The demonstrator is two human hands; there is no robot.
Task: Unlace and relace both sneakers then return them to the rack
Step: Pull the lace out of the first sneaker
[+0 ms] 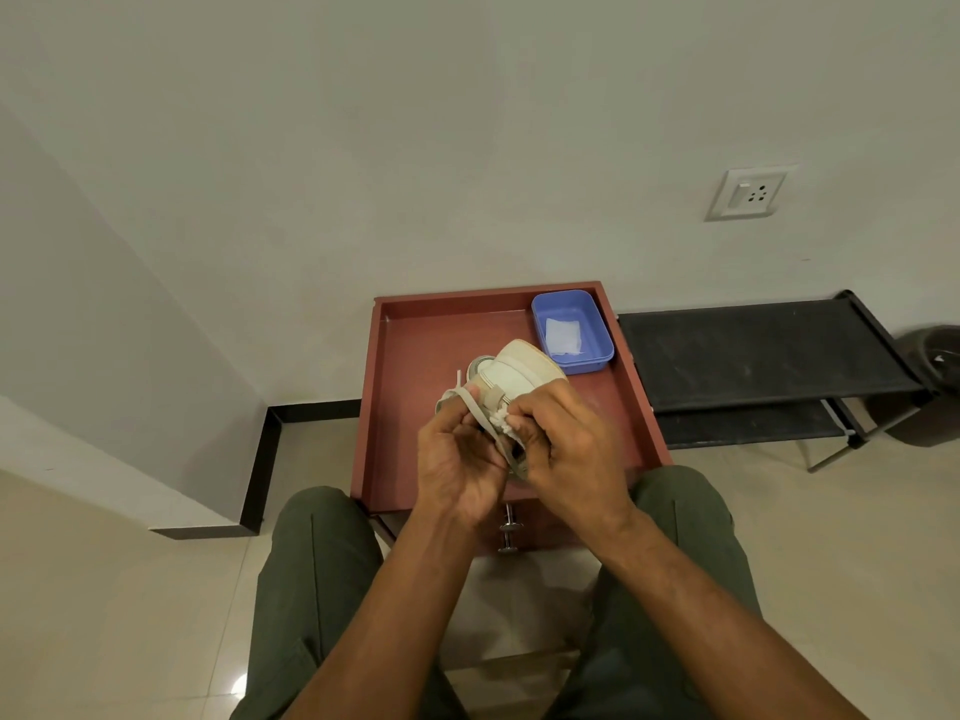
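A white sneaker (519, 371) is held up over the red-brown table (410, 335), its toe pointing away and to the right. My right hand (566, 454) grips its near end and pinches the white lace (500, 419) at the eyelets. My left hand (457, 459) holds a flat beige strand of lace (480, 413) that loops over its fingers. A short lace end (458, 379) sticks up to the left of the shoe. Only one sneaker is in view. The black shoe rack (763, 350) stands at the right with nothing on its shelves.
A blue plastic tub (597, 324) with a white cloth in it sits at the table's back right corner. The table has a raised rim and drawer handles (508, 527) facing me. A dark bin (935, 366) stands beyond the rack. My knees flank the table.
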